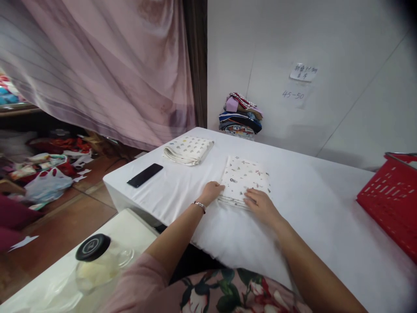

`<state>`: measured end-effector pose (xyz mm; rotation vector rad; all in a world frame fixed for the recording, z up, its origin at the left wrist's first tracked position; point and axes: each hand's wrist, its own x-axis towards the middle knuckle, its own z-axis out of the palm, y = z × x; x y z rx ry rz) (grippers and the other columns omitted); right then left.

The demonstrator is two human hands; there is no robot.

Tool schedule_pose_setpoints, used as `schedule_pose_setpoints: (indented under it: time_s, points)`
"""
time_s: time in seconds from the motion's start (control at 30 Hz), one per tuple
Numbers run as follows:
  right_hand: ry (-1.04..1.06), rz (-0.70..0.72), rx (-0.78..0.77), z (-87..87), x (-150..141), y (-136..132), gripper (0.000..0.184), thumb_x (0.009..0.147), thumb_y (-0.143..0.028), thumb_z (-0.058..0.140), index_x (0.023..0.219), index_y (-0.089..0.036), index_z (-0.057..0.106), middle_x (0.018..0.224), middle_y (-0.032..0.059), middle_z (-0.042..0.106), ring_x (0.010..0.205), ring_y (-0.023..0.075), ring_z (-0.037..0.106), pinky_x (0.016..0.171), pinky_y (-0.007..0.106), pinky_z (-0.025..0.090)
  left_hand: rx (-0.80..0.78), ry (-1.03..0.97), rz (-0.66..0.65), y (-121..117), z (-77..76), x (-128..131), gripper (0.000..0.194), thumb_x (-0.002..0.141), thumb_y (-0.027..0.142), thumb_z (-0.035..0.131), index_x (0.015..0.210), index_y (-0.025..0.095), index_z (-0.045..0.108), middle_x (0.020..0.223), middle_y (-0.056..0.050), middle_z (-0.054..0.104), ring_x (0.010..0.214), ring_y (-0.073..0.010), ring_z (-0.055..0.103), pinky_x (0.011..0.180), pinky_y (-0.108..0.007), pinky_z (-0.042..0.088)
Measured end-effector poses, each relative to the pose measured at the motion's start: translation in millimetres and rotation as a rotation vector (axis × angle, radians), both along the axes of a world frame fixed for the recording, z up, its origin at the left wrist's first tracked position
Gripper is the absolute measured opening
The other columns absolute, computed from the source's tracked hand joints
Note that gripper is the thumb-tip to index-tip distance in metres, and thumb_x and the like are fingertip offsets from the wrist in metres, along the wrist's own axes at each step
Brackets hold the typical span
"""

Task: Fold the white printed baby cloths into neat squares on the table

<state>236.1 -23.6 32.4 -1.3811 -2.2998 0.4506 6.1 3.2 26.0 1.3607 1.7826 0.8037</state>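
Observation:
A folded white cloth (245,177) with small scattered prints lies on the white-covered table in front of me. My left hand (212,192), with a bracelet at the wrist, is closed at the cloth's near left corner, its fingertips pinching the edge. Across the near right corner rests my right hand (259,204), fingers extended on the top layer and holding nothing. Further left sits a second folded cloth (189,150), white with rows of small coloured motifs. A black phone (145,175) lies flat on the table, left of my left hand.
A red plastic basket (387,195) stands at the table's right side. Folded textiles (241,115) are stacked beyond the far edge, by the wall. A jar with a black lid (94,248) stands on a lower white surface (130,226) at left. A pink curtain (146,65) hangs behind.

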Motion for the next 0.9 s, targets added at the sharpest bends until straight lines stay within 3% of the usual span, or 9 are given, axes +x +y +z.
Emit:
schedule_pose_setpoints:
  time_s: [0.17, 0.27, 0.47, 0.67, 0.9]
  points:
    - [0.048, 0.015, 0.010, 0.9, -1.6, -4.3, 0.029, 0.086, -0.037, 0.046, 0.100, -0.025, 0.068, 0.118, 0.0030, 0.060, 0.111, 0.0208, 0.051, 0.095, 0.036, 0.040, 0.026, 0.028, -0.005, -5.3, -1.5, 3.5, 0.039, 0.072, 0.049, 0.055, 0.049, 0.019, 0.042, 0.044, 0.004, 0.032, 0.046, -0.0102, 0.034, 0.047, -0.025, 0.024]
    - [0.038, -0.011, 0.016, 0.9, 3.6, -4.1, 0.027, 0.085, -0.034, 0.047, 0.098, -0.026, 0.069, 0.111, 0.0024, 0.062, 0.107, 0.0209, 0.052, 0.091, 0.035, 0.043, 0.069, 0.030, 0.031, -7.1, -1.6, 4.6, 0.040, 0.072, 0.052, 0.054, 0.051, 0.019, 0.047, 0.045, 0.003, 0.037, 0.049, -0.0113, 0.039, 0.048, -0.025, 0.026]
    - [-0.054, -0.048, 0.082, 1.9, 34.7, -7.1, 0.026, 0.083, -0.029, 0.047, 0.100, -0.025, 0.066, 0.107, 0.0036, 0.060, 0.101, 0.0208, 0.051, 0.089, 0.034, 0.042, 0.133, 0.011, 0.055, -8.5, 0.8, 6.9, 0.039, 0.075, 0.053, 0.049, 0.057, 0.018, 0.051, 0.052, 0.003, 0.044, 0.054, -0.0117, 0.041, 0.050, -0.023, 0.029]
    - [-0.060, -0.120, 0.084, -2.5, 58.3, -19.1, 0.035, 0.082, -0.024, 0.043, 0.112, -0.027, 0.061, 0.118, 0.0032, 0.056, 0.110, 0.0208, 0.048, 0.091, 0.034, 0.043, 0.133, -0.039, 0.053, -9.4, 4.3, 9.6, 0.041, 0.073, 0.055, 0.050, 0.054, 0.018, 0.048, 0.050, 0.004, 0.040, 0.053, -0.0108, 0.038, 0.049, -0.023, 0.027]
    - [-0.003, -0.221, 0.027, 1.4, 50.0, -27.3, 0.033, 0.081, -0.027, 0.045, 0.111, -0.028, 0.060, 0.113, 0.0032, 0.056, 0.106, 0.0208, 0.050, 0.085, 0.033, 0.045, 0.135, -0.133, 0.088, -9.3, 4.1, 12.4, 0.042, 0.069, 0.057, 0.054, 0.054, 0.019, 0.048, 0.055, 0.002, 0.049, 0.060, -0.0137, 0.047, 0.053, -0.023, 0.031]
